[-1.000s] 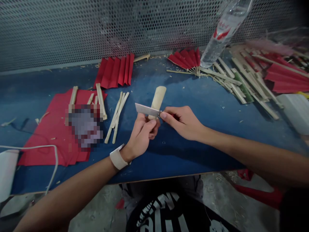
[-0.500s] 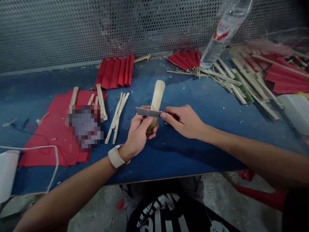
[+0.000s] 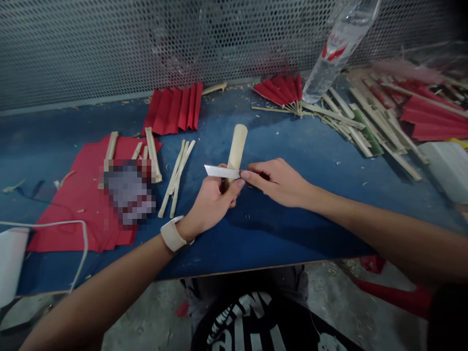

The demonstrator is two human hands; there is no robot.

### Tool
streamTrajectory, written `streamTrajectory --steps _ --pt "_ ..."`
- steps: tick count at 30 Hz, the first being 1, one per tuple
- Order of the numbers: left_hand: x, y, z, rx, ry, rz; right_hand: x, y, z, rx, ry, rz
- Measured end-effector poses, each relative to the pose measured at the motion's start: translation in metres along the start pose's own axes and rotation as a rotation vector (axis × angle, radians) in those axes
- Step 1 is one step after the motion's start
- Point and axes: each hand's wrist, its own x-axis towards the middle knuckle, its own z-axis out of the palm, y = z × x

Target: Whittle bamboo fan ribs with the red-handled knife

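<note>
My left hand (image 3: 215,197) is closed around the lower part of a pale bamboo piece (image 3: 237,146), whose rounded end points away from me over the table. A knife (image 3: 222,171) is in my right hand (image 3: 276,180), its handle mostly hidden by the fingers. Its bare blade lies crosswise over the bamboo, pointing left, and catches the light. The tip of my left thumb is close to the base of the blade. Left of my hands, several thin bamboo strips (image 3: 176,178) lie crossed on the blue table (image 3: 292,234).
Red paper sheets (image 3: 66,209) with bamboo pieces and a blurred-out item lie at left. Folded red paper (image 3: 173,109) and a small red fan (image 3: 280,92) lie at the back. A water bottle (image 3: 340,48) stands before the mesh panel (image 3: 109,48); bamboo strips (image 3: 380,126) are heaped at right.
My left thumb has moved up and right, toward the base of the blade. The blade has tilted and looks brighter. Less of the bamboo's lower end shows below my left hand.
</note>
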Motion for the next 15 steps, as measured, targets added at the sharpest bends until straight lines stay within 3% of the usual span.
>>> streamTrajectory --steps 5,9,15 --pt "-0.0003 0.0034 0.0030 -0.069 -0.078 -0.079 0.0012 0.0001 -0.0017 0.058 -0.034 -0.013" --pt "-0.0010 0.0030 0.0028 -0.090 -0.074 -0.073 0.0017 0.0005 -0.0023 0.068 -0.066 0.011" --pt "-0.0010 -0.0012 -0.0017 0.042 -0.060 -0.027 0.0019 -0.0017 -0.0042 0.085 -0.086 0.031"
